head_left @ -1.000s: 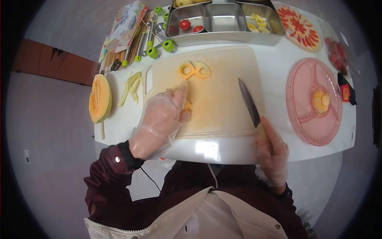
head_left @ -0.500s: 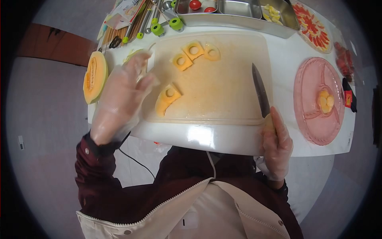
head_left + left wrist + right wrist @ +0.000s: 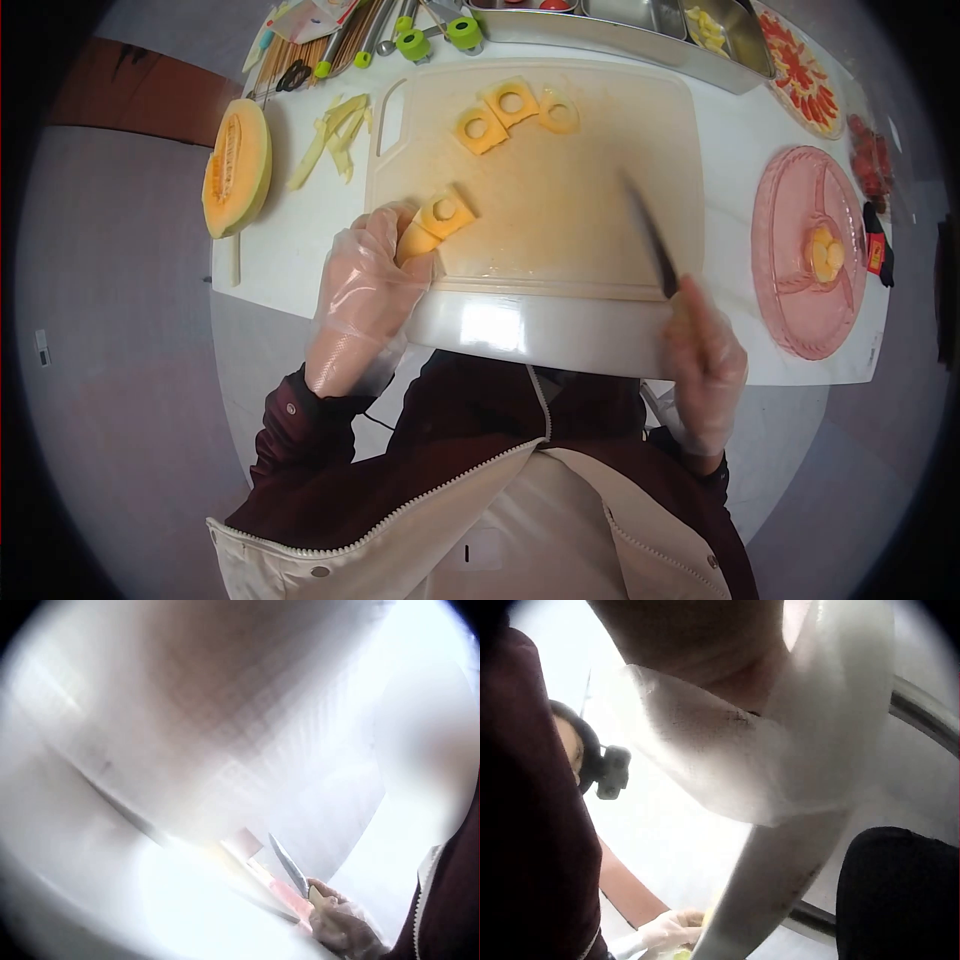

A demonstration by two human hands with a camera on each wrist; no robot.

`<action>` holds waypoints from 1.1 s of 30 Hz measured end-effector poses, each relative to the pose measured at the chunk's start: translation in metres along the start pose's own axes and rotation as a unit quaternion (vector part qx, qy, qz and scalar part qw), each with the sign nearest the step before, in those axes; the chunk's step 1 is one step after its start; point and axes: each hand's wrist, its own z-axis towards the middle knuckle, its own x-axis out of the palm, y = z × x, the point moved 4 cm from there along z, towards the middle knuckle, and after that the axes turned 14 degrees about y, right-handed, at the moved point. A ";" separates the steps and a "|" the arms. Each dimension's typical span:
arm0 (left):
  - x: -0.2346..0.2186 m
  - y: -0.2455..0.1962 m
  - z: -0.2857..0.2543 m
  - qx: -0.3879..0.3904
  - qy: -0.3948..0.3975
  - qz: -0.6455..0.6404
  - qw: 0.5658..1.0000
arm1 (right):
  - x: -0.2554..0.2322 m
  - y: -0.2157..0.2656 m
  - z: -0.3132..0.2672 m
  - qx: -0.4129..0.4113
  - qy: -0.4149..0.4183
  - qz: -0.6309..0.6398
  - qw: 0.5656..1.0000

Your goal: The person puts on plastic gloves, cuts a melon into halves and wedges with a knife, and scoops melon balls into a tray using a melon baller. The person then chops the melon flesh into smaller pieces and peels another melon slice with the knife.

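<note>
- The left hand, in a clear glove, pinches the melon pieces at the board's near left corner, fingers on one side and thumb on the other; the farther piece has a round hole.
- The right hand, gloved too, grips the knife by its handle, the blurred blade pointing away from the person over the right part of the cutting board.
- Three holed melon slices sit in a row near the board's far edge.
- Left of the board, pale rind strips lie on the desk, with a cut melon half farther left.
- To the right stands a pink divided tray, orange-yellow melon pieces in its round well.
- Beyond the board are a steel container and green-handled tools.
</note>
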 end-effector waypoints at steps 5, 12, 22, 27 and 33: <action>-0.006 0.022 -0.001 -0.034 0.046 -0.107 0.993 | 0.031 0.049 0.009 -0.032 0.176 -0.208 0.962; -0.009 0.045 -0.016 0.034 0.059 -0.468 0.881 | 0.071 0.063 0.040 -0.057 0.180 -0.256 0.948; 0.018 -0.002 -0.004 0.053 0.108 -0.542 0.831 | 0.053 0.061 0.047 -0.028 0.108 -0.183 0.977; 0.044 -0.046 0.014 0.109 0.099 -0.372 0.917 | 0.013 0.056 0.008 0.112 0.023 -0.071 0.991; 0.047 -0.072 0.021 0.138 0.062 -0.223 0.963 | 0.001 0.030 -0.016 0.138 -0.004 -0.011 0.990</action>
